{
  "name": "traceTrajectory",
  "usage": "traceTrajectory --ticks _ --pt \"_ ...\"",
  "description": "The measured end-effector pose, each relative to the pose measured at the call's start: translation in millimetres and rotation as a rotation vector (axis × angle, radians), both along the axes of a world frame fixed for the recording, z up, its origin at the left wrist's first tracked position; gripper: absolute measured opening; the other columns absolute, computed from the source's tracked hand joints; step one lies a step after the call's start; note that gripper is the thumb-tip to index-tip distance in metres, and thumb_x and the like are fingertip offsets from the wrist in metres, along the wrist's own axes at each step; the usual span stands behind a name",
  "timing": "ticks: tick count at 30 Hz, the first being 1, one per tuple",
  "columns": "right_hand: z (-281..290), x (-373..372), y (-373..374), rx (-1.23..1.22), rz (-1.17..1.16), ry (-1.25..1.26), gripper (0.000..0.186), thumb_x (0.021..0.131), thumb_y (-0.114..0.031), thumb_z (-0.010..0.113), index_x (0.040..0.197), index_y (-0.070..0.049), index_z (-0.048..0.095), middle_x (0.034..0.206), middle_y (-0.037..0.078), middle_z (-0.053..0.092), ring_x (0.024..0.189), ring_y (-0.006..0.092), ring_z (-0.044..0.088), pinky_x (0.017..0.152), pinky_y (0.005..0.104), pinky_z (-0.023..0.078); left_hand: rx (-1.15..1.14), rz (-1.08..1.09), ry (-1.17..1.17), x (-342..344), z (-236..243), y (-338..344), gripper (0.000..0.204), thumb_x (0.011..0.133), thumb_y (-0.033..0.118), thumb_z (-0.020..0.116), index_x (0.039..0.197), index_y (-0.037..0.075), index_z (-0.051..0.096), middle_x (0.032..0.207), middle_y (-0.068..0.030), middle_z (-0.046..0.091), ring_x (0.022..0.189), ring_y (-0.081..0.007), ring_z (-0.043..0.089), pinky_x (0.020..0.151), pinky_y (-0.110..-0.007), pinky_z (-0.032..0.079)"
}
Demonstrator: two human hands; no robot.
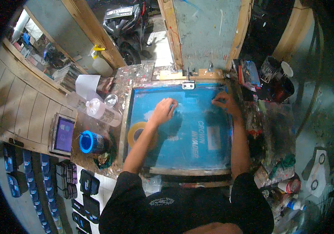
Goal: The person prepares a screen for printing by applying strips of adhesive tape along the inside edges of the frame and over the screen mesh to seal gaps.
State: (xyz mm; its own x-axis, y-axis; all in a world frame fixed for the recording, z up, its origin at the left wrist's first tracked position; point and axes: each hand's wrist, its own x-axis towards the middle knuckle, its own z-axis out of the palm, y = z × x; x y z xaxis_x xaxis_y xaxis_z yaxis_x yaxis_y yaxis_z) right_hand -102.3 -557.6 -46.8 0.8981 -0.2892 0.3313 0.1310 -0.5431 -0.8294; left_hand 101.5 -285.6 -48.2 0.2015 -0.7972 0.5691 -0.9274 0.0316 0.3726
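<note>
The blue mesh screen [182, 128] in its bare wooden frame [190, 171] looks smooth and slightly glossy, with a wet sheen where the left hand [163, 110] presses on it, and a small bright metal hinge clamp [188, 84] sits at its far edge. The wooden bench [133, 76] around it is rough and matt, crusted with dried paint of many colours (the right side is the thickest), while the yellowish roll of clear tape [136, 132] and the clear plastic bottle [103, 112] both shine. The blue plastic cup [87, 142] looks smooth, and the white sheet of paper [87, 85] is matt.
</note>
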Motion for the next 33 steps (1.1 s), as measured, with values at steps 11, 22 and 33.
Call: traceTrajectory --ticks 11,22,33 --pt "7.9 0.8 6.2 -0.029 -0.060 0.041 0.018 0.078 -0.020 0.076 0.086 -0.005 0.071 0.089 0.005 0.067 0.089 0.0152 0.060 0.081 0.0298 0.044 -0.014 0.015 -0.003 -2.7 5.8 4.3 0.012 0.088 0.013 0.060 0.093 0.003 0.057 0.086 -0.0129 0.061 0.082 -0.0312 0.059 0.071 -0.038 0.047" --pt "-3.7 7.1 4.4 -0.037 -0.138 0.179 0.020 0.082 -0.021 0.072 0.091 -0.003 0.071 0.087 0.005 0.069 0.088 0.0135 0.062 0.083 0.0307 0.046 0.137 0.125 0.308 15.7 12.2 17.3 0.023 0.080 0.020 0.073 0.093 0.003 0.063 0.085 -0.0104 0.065 0.078 -0.0259 0.062 0.069 -0.036 0.050" --pt "-19.0 -4.5 -12.4 -0.063 -0.181 0.178 0.022 0.079 -0.020 0.074 0.095 -0.005 0.070 0.090 0.004 0.069 0.085 0.0151 0.062 0.082 0.0312 0.047 0.219 0.154 0.583 23.2 7.7 12.8 0.021 0.088 0.023 0.066 0.092 0.003 0.070 0.090 -0.0088 0.071 0.085 -0.0182 0.066 0.079 -0.033 0.050"
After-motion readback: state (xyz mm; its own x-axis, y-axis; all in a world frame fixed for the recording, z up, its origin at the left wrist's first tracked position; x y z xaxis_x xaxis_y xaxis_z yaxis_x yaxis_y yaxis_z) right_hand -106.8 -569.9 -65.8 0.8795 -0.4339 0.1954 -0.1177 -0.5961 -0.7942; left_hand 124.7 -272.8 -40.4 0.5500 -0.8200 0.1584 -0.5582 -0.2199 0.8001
